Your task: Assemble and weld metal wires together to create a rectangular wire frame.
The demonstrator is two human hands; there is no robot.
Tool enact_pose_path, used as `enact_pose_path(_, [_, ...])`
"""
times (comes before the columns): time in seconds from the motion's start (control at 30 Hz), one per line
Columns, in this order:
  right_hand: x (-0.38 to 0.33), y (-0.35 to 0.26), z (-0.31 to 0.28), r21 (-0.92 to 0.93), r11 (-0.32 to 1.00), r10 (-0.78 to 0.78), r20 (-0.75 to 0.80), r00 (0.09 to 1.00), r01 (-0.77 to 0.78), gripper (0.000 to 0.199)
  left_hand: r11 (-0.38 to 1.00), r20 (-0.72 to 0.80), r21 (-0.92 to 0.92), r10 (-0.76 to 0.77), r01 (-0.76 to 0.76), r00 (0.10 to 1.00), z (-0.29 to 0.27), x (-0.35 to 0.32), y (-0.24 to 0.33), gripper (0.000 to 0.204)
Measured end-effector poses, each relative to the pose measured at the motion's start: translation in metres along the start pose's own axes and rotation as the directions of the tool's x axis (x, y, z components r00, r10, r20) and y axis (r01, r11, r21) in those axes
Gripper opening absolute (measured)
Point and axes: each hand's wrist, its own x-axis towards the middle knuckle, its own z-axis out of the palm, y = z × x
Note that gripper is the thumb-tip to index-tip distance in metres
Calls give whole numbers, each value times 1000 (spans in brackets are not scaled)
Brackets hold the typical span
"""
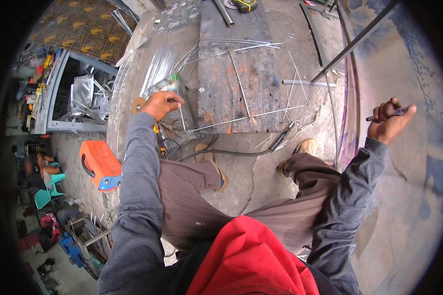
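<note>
My right hand [390,120] is raised at the far right, its fingers wrapped round a dark marker pen [386,114]. On the left, my left hand [163,104] hovers beside a wooden board [221,83], thumb and fingers drawn together. A thin metal rod [183,119] runs just below those fingertips; whether they grip it is unclear. Several thin rods [240,81] lie across the scorched board. A brown disc [139,104] sits next to my left wrist, and a bundle of shiny metal strips [160,69] lies beyond that hand.
A black electrode holder [282,137] with a cable [231,153] lies between my shoes. An orange case [100,164] stands left. A metal tube [354,42] slants across the right. A tape measure [245,5] is at the far end; a scrap bin [83,96] stands left.
</note>
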Motion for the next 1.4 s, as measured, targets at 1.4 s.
enact_pose_path(1.4, [-11, 14, 18, -163, 982, 117, 153, 981, -92, 62, 969, -42, -124, -218, 212, 975, 2, 28, -18, 58])
